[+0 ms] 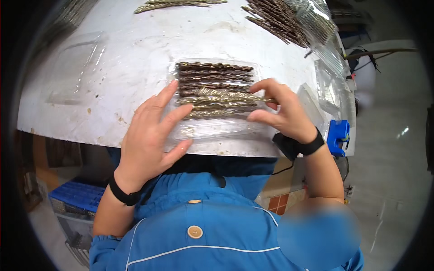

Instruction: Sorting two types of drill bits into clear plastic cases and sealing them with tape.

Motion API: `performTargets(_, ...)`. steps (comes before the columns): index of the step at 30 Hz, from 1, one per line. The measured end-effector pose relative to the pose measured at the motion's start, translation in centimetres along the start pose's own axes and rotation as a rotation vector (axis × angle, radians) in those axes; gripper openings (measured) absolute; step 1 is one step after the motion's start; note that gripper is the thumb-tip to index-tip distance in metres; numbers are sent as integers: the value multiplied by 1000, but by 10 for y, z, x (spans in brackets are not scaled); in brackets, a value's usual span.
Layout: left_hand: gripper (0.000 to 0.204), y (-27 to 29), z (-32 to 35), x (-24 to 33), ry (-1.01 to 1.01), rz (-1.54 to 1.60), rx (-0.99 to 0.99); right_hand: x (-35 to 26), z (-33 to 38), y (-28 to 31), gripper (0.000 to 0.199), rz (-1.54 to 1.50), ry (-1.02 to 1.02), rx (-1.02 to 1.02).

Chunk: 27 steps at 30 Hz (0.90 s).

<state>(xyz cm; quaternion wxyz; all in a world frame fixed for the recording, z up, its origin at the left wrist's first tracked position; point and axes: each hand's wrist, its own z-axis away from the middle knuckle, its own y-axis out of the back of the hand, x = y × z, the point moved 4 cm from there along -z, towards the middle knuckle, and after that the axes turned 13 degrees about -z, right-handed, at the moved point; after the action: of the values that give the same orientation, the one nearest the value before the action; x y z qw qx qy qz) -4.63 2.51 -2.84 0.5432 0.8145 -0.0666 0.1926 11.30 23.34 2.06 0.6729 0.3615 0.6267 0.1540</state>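
Observation:
A clear plastic tray (217,131) lies near the table's front edge. In it lie dark brown twisted rods (216,74), side by side, looking like drill bits. Nearer to me are gold twisted rods (219,99), one of them slightly askew over the others. My left hand (151,128) is open at the tray's left side, fingers spread, with fingertips by the rods' left ends. My right hand (284,109) curls around the right ends of the gold rods, its fingers bent and its thumb below. The hand partly hides those ends.
More brown rods (278,22) lie at the back right beside clear plastic packs (316,20). Gold rods (178,4) lie at the far edge. An empty clear tray (74,67) is at left. A blue object (338,137) stands at the right table edge, near stacked clear trays (326,88).

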Motion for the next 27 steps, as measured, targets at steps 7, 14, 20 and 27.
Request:
performTargets(7, 43, 3, 5, -4, -33, 238, 16, -27, 4, -14, 9, 187, 147, -89)
performTargets(14, 29, 1, 3, 0, -57, 104, -8, -34, 1, -13, 15, 349, 294, 62)
performTargets(20, 29, 2, 5, -1, -40, 60, -26, -21, 18, 33, 9, 109, -21, 317)
performTargets(27, 29, 1, 1, -2, -41, 97, -14, -14, 10, -4, 8, 321, 118, -19)
